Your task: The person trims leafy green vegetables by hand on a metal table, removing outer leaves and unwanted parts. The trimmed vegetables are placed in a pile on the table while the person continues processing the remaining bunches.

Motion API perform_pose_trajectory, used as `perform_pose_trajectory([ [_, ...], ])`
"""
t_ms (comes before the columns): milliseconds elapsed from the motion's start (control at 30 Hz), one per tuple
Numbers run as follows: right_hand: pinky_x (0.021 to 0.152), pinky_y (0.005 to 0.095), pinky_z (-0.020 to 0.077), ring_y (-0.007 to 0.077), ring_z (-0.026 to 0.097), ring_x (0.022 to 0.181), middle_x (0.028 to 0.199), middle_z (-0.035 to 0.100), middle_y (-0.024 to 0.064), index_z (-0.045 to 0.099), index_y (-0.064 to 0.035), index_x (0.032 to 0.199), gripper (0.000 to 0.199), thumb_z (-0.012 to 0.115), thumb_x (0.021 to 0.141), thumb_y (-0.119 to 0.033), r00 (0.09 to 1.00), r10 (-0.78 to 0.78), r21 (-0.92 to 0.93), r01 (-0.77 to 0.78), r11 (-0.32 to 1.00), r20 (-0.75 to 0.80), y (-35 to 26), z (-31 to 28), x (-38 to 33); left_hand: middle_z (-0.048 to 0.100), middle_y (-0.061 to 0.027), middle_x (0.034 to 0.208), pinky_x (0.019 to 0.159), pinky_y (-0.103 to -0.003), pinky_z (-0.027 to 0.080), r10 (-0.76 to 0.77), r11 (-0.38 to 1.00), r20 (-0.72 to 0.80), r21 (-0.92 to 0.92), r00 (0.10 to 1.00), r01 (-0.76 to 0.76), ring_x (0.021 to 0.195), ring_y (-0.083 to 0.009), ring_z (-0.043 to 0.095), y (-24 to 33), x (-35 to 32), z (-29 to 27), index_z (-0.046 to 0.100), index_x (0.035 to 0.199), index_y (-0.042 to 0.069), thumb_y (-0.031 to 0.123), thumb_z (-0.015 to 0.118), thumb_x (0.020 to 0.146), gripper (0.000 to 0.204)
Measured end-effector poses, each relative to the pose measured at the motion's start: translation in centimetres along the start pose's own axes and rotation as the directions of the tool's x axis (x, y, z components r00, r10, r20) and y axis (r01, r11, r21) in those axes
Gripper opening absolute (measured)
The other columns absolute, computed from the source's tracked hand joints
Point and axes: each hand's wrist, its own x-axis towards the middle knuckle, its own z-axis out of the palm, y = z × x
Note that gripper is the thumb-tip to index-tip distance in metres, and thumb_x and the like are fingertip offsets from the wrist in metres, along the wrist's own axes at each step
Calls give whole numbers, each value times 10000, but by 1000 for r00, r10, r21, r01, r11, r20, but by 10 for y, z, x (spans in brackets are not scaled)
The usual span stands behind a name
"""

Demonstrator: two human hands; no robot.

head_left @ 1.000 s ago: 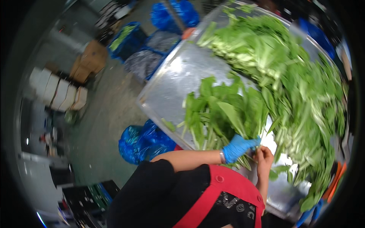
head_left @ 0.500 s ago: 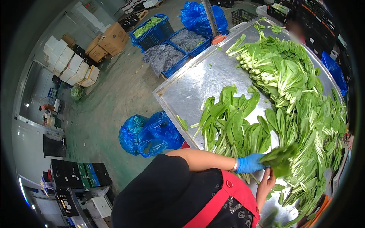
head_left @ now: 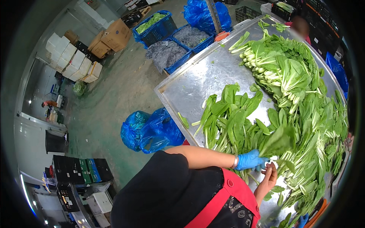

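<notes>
My left hand (head_left: 249, 159), in a blue glove, is closed around a small bunch of leafy greens (head_left: 279, 142), whose leaves point away to the upper right. At the pale stalk end, the bare fingers of my right hand (head_left: 269, 178) are pinched together by the bunch, with a small leaf sticking out beside them. Loose leafy greens (head_left: 232, 121) lie on the metal table (head_left: 205, 76) beyond my left hand. A broad spread of greens (head_left: 308, 140) covers the table's right side, and a stack with stalks lined up (head_left: 281, 68) is at the far end.
Blue bags (head_left: 152, 131) sit on the floor left of the table. Lined blue crates (head_left: 156, 28) stand past its far left corner. Another person (head_left: 300, 28) is at the far right. White foam boxes (head_left: 72, 57) and cartons (head_left: 116, 34) are stacked further left.
The held bunch has tilted, its leaves now showing lighter green, and its pale stalk end has come into view between my hands. The whole view has shifted slightly.
</notes>
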Motion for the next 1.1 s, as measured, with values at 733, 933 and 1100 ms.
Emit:
perform_pose_trajectory([
  [733, 722, 267, 420, 128, 500, 821, 877, 533, 55, 516, 3, 994, 218, 581, 814, -102, 996, 65, -11, -64, 998, 62, 7, 9, -3, 611, -67, 1030, 780, -271, 463, 28, 999, -35, -27, 999, -29, 904, -120, 562, -6, -7, 2, 585, 1069, 15, 169, 546, 860, 262],
  [933, 810, 304, 402, 193, 479, 920, 1051, 497, 113, 427, 19, 1166, 502, 650, 780, -211, 995, -49, -25, 51, 998, 90, 27, 16, -13, 605, -77, 986, 783, -278, 465, 137, 989, -60, 67, 989, -133, 906, -157, 565, -30, -6, -3, 523, 1103, 0, 82, 511, 870, 248],
  [1100, 897, 348, 379, 249, 461, 1060, 1165, 454, 175, 335, 25, 1250, 672, 671, 756, -283, 994, -16, 35, 12, 999, 105, 3, 18, -19, 609, -82, 966, 765, -293, 466, 38, 998, -80, 61, 996, -33, 856, -164, 573, -34, -7, -3, 534, 1077, -8, 100, 533, 856, 245],
])
